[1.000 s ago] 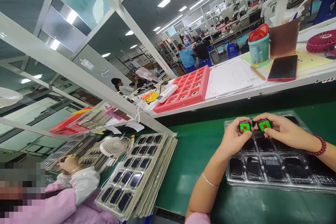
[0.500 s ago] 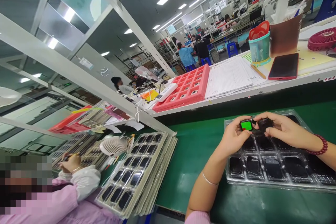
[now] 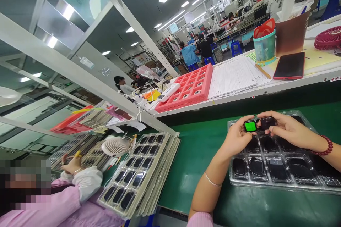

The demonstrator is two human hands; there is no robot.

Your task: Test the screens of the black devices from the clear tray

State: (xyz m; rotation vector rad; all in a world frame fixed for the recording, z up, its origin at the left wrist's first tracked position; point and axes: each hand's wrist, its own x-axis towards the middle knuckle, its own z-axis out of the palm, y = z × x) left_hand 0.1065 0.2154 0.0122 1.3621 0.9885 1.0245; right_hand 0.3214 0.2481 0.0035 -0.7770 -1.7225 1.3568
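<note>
My left hand (image 3: 238, 136) grips a smartwatch (image 3: 250, 126) by its edges; its square screen glows plain green. In my right hand (image 3: 286, 127) is a second smartwatch (image 3: 268, 123) with a dark face, pinched between thumb and fingers. The two watches are side by side, just above a clear plastic tray (image 3: 269, 186). Several dark square watch faces (image 3: 278, 170) sit in the tray's compartments. My hands hide part of the tray's upper rows.
A stack of filled trays (image 3: 151, 170) stands left on the green table (image 3: 191, 163), beside a small white fan (image 3: 115, 147). On the shelf are a pink foam tray (image 3: 186, 90), papers (image 3: 231, 78) and a phone (image 3: 290, 65). A co-worker's hand (image 3: 73, 165) is at far left.
The lit screen has gone from green with a small red patch to all green. The dark watch in my right hand has turned, its face showing more. The co-worker's hand has shifted.
</note>
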